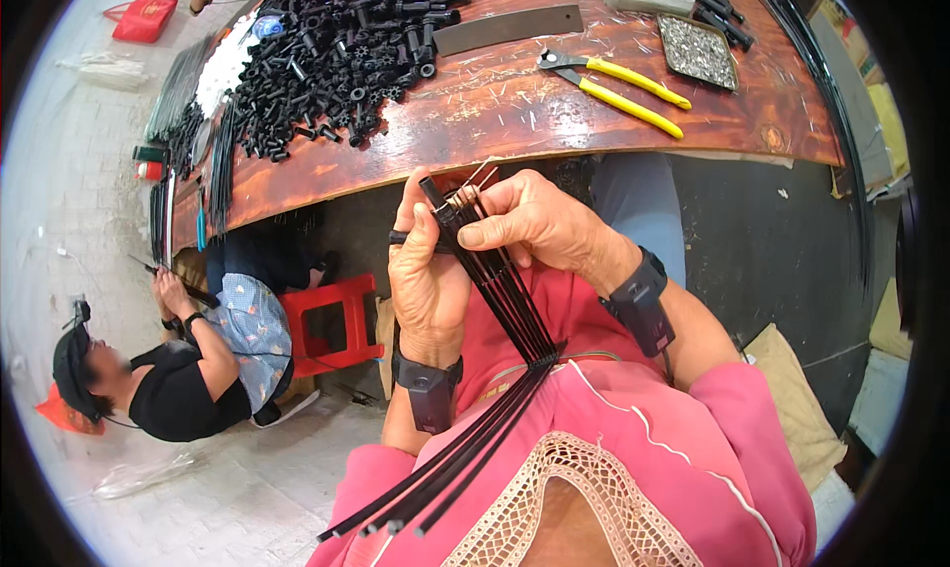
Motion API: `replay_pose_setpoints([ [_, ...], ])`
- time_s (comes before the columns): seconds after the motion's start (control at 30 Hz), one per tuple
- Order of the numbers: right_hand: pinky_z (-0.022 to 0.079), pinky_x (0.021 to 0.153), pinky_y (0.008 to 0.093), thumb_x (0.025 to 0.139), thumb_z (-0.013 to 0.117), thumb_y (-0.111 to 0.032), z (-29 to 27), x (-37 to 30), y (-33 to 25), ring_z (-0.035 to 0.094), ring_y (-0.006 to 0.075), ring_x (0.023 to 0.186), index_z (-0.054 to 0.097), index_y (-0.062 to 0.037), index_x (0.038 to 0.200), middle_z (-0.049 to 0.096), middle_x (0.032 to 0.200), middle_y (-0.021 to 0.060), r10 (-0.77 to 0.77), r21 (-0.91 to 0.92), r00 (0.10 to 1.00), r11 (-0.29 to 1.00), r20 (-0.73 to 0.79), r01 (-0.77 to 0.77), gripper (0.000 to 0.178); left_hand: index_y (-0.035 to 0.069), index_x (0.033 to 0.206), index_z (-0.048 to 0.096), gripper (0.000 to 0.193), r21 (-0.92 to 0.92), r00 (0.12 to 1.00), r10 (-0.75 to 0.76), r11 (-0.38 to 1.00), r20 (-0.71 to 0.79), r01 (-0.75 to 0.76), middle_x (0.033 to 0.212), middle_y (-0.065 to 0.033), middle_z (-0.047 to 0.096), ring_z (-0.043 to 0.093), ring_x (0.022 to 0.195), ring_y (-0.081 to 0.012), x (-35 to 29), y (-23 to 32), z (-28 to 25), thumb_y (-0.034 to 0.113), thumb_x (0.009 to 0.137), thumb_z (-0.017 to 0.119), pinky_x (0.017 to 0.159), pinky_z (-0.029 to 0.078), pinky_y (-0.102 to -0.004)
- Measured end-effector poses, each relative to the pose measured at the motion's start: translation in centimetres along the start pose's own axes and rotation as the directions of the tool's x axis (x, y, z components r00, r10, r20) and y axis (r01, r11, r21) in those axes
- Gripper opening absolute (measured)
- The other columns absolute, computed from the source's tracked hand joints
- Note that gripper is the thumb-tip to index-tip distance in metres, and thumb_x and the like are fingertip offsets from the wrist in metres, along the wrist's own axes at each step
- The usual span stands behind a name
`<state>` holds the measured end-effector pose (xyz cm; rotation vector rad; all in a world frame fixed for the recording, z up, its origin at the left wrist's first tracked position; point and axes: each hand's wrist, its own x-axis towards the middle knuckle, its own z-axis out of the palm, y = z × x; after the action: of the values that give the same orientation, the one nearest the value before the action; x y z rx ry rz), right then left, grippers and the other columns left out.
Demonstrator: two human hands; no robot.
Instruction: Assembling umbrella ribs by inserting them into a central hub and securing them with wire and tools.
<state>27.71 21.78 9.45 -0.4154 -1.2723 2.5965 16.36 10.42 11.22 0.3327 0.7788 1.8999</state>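
Observation:
A bundle of thin black umbrella ribs (513, 315) slants across my lap, narrowing near my waist and fanning out over my pink top. My left hand (427, 290) is closed around its upper end, next to a black tubular piece (431, 191). Another short black piece (400, 237) pokes out between the left fingers. With thumb and fingers my right hand (544, 221) pinches the rib ends, where thin metal wires (481, 174) stick up. The fingers partly hide how the ribs join.
On the wooden table (495, 112) lie a heap of black plastic fittings (336, 62), a flat metal bar (510, 31), yellow-handled pliers (628, 87) and a tray of small metal bits (698, 52). A co-worker (198, 369) sits at left near a red stool (332, 320).

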Motion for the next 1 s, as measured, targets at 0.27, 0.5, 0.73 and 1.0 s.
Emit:
replay_pose_setpoints([
  [0.27,0.032,0.039,0.0156,0.084,0.076,-0.024,0.5,0.0,0.7,0.046,0.0012,0.047,0.07,-0.0044,0.079,0.062,0.067,-0.0021,-0.131,0.057,0.987,0.989,-0.089,0.136,0.021,0.005,0.13,0.056,0.038,0.04,0.994,0.057,0.998,-0.098,-0.053,0.114,-0.0068,0.065,0.062,0.101,-0.018,0.7,0.3,-0.5,0.011,0.093,0.063,0.093,0.05,-0.0344],
  [0.5,0.032,0.04,0.0154,0.085,0.075,-0.017,1.5,-0.3,1.1,0.047,-0.0006,0.052,0.067,-0.0022,0.098,0.065,0.074,-0.0013,-0.227,0.055,0.946,0.968,-0.231,0.246,0.021,0.004,0.128,0.058,0.036,0.005,0.993,0.055,0.998,-0.108,-0.055,0.11,-0.0067,0.067,0.063,0.099,-0.0169,0.4,0.1,-0.3,0.009,0.092,0.064,0.091,0.05,-0.0329],
  [0.73,0.041,0.05,0.0149,0.082,0.074,-0.005,1.0,-0.2,-0.3,0.057,0.0004,0.068,0.061,-0.0023,0.125,0.067,0.095,-0.0025,-0.16,0.064,0.985,0.984,-0.066,0.164,0.045,0.001,0.13,0.055,0.038,0.027,0.993,0.004,1.0,-0.118,-0.001,0.112,-0.0087,0.066,0.065,0.098,-0.0167,1.0,0.2,-0.5,0.01,0.094,0.062,0.089,0.052,-0.0317],
  [1.0,0.054,0.076,0.0226,0.083,0.072,0.001,0.5,0.0,0.8,0.065,0.0089,0.087,0.06,0.0,0.123,0.068,0.102,0.0027,-0.181,0.18,0.982,0.966,-0.051,0.187,0.041,0.005,0.143,0.043,0.06,-0.059,0.996,-0.018,0.998,0.082,0.023,0.124,-0.011,0.061,0.057,0.115,-0.0207,1.0,-0.9,-3.0,-0.003,0.086,0.061,0.104,0.043,-0.0352],
])
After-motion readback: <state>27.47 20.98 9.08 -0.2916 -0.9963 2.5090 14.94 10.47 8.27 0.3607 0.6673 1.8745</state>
